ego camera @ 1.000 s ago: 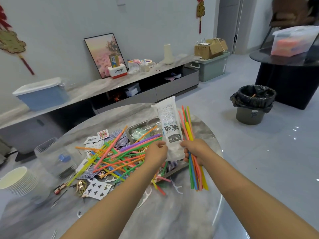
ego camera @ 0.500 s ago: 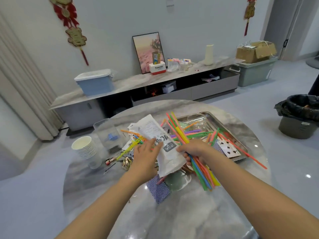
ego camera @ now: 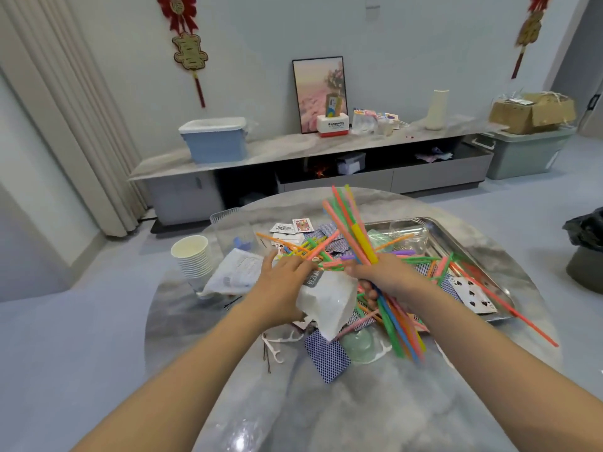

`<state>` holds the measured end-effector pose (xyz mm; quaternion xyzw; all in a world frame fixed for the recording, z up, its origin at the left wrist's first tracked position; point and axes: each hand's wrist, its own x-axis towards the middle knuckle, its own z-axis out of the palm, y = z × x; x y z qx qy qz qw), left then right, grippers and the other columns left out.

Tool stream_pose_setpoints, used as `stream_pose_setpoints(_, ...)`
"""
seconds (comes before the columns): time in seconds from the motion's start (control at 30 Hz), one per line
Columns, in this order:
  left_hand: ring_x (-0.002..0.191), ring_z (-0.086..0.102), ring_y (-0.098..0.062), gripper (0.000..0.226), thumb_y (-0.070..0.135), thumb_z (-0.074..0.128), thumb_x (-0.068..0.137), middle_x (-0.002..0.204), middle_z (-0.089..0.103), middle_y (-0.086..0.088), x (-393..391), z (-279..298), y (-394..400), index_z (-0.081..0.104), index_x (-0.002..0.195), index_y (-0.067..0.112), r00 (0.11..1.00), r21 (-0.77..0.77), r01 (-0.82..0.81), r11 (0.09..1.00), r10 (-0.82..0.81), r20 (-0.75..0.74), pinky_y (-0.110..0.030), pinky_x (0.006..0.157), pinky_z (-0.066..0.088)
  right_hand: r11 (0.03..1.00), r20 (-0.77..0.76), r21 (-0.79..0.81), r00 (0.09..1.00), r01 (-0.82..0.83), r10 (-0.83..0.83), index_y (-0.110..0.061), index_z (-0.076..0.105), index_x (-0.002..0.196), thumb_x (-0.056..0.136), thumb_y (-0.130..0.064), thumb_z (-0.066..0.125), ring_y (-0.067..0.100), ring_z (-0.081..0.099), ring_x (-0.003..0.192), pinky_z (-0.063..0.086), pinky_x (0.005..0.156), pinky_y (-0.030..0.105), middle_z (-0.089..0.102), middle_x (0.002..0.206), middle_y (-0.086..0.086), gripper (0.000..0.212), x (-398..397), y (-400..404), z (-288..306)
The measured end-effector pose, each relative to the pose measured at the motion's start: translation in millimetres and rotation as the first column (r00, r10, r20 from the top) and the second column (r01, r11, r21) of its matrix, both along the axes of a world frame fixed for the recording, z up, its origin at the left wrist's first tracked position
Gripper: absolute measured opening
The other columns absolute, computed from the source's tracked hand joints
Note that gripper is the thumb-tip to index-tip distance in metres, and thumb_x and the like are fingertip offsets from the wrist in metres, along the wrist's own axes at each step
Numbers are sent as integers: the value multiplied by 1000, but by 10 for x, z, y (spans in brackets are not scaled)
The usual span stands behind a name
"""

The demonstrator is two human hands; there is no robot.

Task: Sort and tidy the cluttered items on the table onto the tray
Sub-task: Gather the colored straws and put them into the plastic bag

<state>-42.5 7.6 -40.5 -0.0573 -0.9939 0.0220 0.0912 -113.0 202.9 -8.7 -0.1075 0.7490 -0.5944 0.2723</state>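
Two hands work over the round marble table: the right hand has its fingers curled round a bundle of coloured straws, pink, green, yellow and blue, too many to count, fanning above and below the fist. Just left of that grip, the left hand holds one crumpled white plastic packet by its top. Beyond the fist to the right sits one metal tray, loose straws strewn across it.
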Motion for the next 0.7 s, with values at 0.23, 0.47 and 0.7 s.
stream_pose_setpoints(0.23, 115, 44, -18, 62, 45, 65, 71, 114, 49, 3, -38, 8, -85, 42, 125, 24, 970, 158, -230, 960, 239, -42, -39, 110, 16, 997, -40, -51, 998, 50, -52, -7, 53, 69, 85, -17, 68, 11, 38, 35, 41, 39, 23, 42, 44, 0, 23, 42, 6, 74)
stream_pose_setpoints(0.47, 119, 42, -19, 78, 50, 65, 70, 116, 47, 3, -48, 2, 60, 32, 136, 26, 977, 95, -196, 976, 203, -70, -40, 109, 13, 996, -78, -84, 997, 3, -10, -10, 55, 69, 82, -13, 70, 13, 37, 34, 40, 40, 24, 40, 45, 1, 21, 100, -128, 45)
stream_pose_setpoints(0.7, 136, 12, -4, 120, 51, 75, 60, 145, 27, 3, 5, 41, 202, -16, 138, 40, 996, 326, 77, 942, -59, -64, -31, 112, -13, 994, -100, -106, 995, -34, 23, -7, 55, 72, 81, -10, 71, 13, 38, 34, 41, 39, 24, 40, 45, 2, 18, 90, -171, 79)
